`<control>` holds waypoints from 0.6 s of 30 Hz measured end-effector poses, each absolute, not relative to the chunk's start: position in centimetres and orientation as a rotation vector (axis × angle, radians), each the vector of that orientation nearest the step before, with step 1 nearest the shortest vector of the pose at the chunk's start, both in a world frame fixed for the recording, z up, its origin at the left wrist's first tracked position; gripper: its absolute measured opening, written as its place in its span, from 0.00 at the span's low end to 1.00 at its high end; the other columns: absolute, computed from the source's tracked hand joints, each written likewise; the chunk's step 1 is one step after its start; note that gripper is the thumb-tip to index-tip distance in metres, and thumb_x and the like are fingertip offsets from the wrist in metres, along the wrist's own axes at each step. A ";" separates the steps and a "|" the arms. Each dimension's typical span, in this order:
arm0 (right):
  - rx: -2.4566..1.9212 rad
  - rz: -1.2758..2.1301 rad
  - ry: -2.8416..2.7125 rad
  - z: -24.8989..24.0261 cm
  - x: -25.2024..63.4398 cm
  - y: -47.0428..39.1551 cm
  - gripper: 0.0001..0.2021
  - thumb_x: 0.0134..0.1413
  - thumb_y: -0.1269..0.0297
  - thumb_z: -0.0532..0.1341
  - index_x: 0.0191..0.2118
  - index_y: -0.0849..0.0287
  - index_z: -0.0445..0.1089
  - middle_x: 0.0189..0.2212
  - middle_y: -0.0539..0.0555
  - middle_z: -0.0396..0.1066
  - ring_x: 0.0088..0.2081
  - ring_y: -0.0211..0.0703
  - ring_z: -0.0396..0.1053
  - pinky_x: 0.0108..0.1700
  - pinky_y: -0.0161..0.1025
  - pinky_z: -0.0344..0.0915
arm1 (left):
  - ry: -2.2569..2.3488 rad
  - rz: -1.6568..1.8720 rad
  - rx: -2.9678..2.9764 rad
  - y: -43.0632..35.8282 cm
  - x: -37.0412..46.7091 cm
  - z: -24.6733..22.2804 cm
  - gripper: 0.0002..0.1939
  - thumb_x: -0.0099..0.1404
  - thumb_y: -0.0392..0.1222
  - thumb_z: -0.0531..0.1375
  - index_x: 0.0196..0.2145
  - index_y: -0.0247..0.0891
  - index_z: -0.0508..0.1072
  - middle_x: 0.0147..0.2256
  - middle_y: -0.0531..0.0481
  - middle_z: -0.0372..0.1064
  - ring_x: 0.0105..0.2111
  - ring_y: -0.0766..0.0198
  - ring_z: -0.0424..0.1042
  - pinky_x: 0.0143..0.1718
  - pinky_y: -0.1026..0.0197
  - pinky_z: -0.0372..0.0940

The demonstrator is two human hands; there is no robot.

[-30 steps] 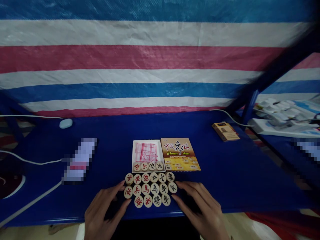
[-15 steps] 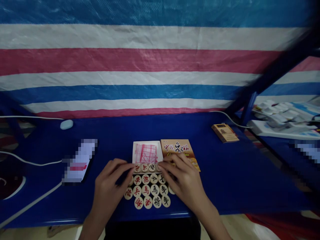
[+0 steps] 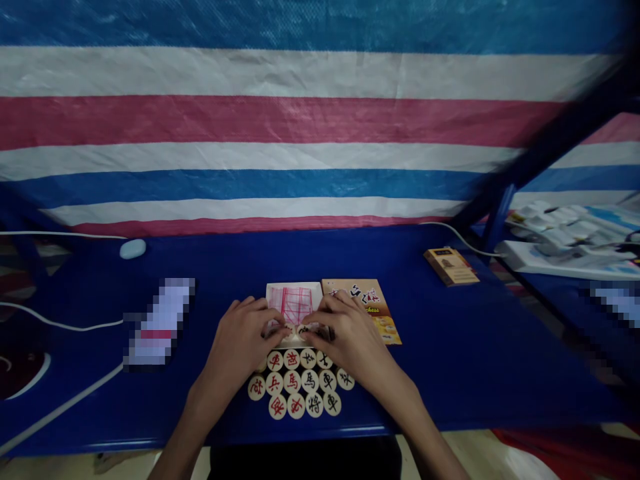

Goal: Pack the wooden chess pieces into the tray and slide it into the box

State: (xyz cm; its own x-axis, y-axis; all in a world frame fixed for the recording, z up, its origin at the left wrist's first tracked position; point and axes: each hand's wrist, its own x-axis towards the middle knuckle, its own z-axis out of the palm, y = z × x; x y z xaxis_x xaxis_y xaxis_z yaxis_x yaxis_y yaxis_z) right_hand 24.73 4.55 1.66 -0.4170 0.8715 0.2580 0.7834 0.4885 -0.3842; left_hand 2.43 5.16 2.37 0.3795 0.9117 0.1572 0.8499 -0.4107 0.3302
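Note:
Above the front end of a shallow white box (image 3: 309,289), my left hand (image 3: 243,343) is curled, with thumb and finger closed on a round Chinese chess piece (image 3: 289,331). Beside it, my right hand (image 3: 354,340) pinches another Chinese chess piece (image 3: 302,331) with a black character. The two hands nearly meet, and their fingers hide the rest of that row. A folded sheet with red grid lines (image 3: 295,301) lies in the box. Just in front, rows of wooden pieces (image 3: 293,382) with red and black characters rest on the blue table; my right hand partly covers the nearest row.
The printed box lid (image 3: 377,293) lies right of the white box. A phone (image 3: 163,320) with cables is on the left, near a small pale case (image 3: 133,249). Back right are a small tan box (image 3: 451,266) and a white power strip (image 3: 560,260).
Both hands have moved inward from the two ends of the piece row to its middle. More of the lid's lower part and a piece at the right of the table rows now show.

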 end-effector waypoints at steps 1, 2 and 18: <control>-1.376 0.277 -2.317 1.6 24.7 4.5 0.05 0.57 0.60 0.69 0.40 0.48 0.79 0.34 0.51 0.72 0.44 0.51 0.67 0.46 0.47 0.61 | 1.588 0.495 2.451 5.1 2.5 2.3 0.01 0.63 0.44 0.68 0.33 0.47 0.80 0.30 0.55 0.74 0.32 0.58 0.72 0.44 0.48 0.64; -1.377 0.275 -2.317 1.6 24.7 4.5 0.06 0.57 0.60 0.69 0.41 0.48 0.79 0.34 0.51 0.72 0.44 0.51 0.67 0.46 0.47 0.61 | 1.592 0.521 2.460 5.0 2.5 2.3 0.01 0.63 0.43 0.68 0.34 0.47 0.80 0.31 0.54 0.74 0.33 0.58 0.72 0.43 0.49 0.64; -1.411 0.227 -2.353 1.6 24.2 5.2 0.13 0.50 0.52 0.73 0.38 0.52 0.77 0.34 0.51 0.74 0.44 0.52 0.70 0.46 0.50 0.60 | 1.517 0.507 2.582 4.9 2.7 2.2 0.11 0.59 0.53 0.70 0.35 0.46 0.80 0.34 0.53 0.71 0.37 0.55 0.70 0.41 0.50 0.62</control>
